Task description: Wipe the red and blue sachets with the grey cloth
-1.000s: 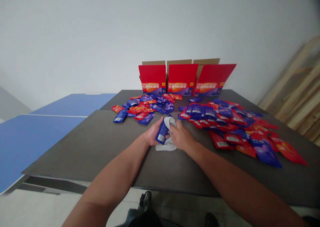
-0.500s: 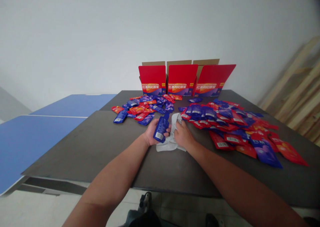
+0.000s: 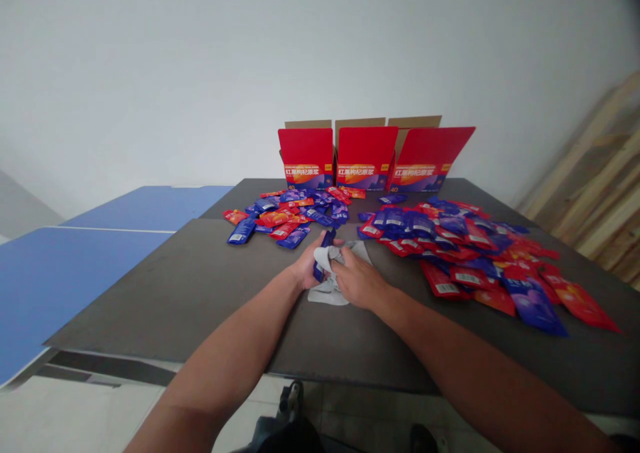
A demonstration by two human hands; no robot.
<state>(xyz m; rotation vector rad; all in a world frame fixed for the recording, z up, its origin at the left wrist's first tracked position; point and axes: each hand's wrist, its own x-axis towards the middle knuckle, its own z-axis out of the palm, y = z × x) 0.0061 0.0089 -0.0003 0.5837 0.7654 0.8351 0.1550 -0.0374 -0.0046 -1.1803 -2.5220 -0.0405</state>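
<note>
My left hand [image 3: 305,266] is closed round a blue pouch [image 3: 318,272], which stands tilted over the middle of the table. A pale grey cloth [image 3: 327,293] is bunched in my right hand [image 3: 358,278] and pressed against the pouch, covering much of its face. The cloth's lower end hangs below both hands. Beyond my left hand lies a loose pile of blue and red pouches [image 3: 285,216]. Close by my right hand, a larger heap of red and blue pouches [image 3: 453,240] spreads to the right.
Three red cartons [image 3: 367,150] with raised flaps stand in a row at the back of the dark grey table [image 3: 215,293]. A blue table [image 3: 100,266] adjoins on the left. Wooden slats [image 3: 600,186] lean at the right wall.
My right hand has moved left with the cloth, bringing it onto the pouch. The pouch, held in my left hand, has turned so its label no longer faces me.
</note>
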